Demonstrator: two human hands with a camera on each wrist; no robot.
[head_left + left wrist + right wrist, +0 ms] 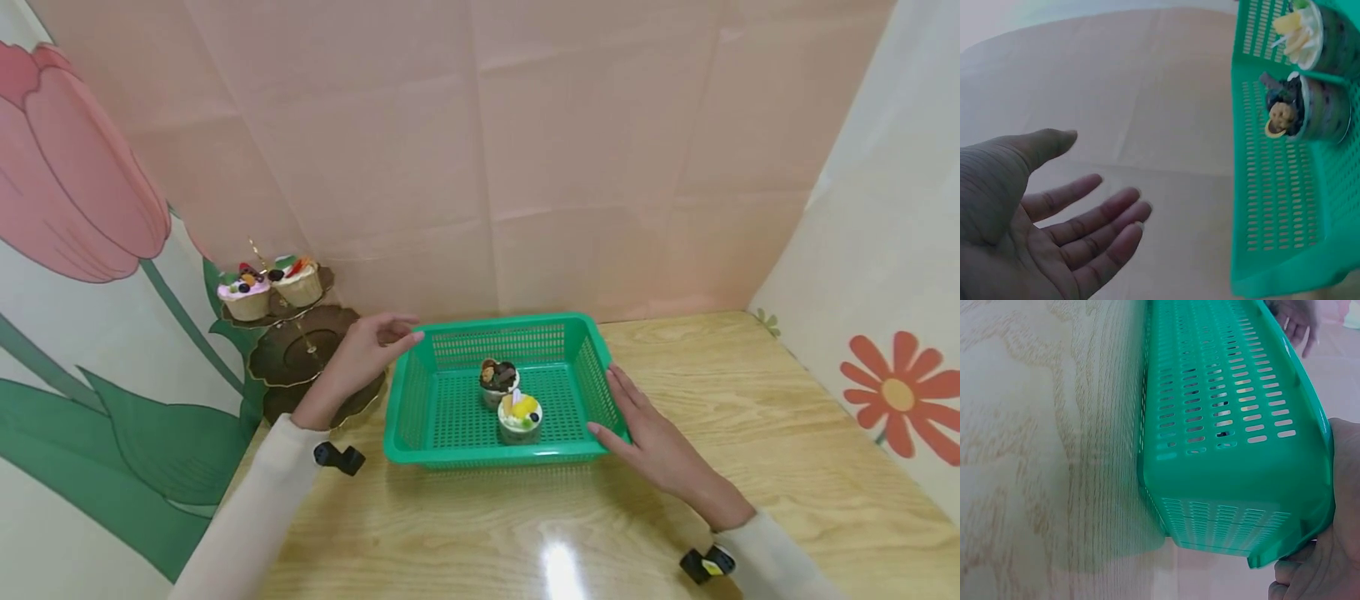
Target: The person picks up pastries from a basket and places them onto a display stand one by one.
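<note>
A green plastic basket (491,457) with slotted walls stands on the wooden table. Inside it are a chocolate-topped cupcake (498,382) and, in front, a cream cupcake with yellow fruit (520,418). My right hand (660,450) holds the basket's right end, thumb over the rim and fingers on the outer side; the right wrist view shows those fingers (1291,578) curled at the rim. My left hand (367,354) hovers between the basket's far left corner and a tiered stand (296,346). In the left wrist view its fingers (1100,225) are spread and hold nothing.
Two cupcakes sit on the dark stand's top tier: one with pink cream (246,296), one with white cream (297,283). The stand's lower tiers reach close to the basket's left side. A pink backdrop (540,167) rises behind the table (465,533), with flower-printed panels at both sides.
</note>
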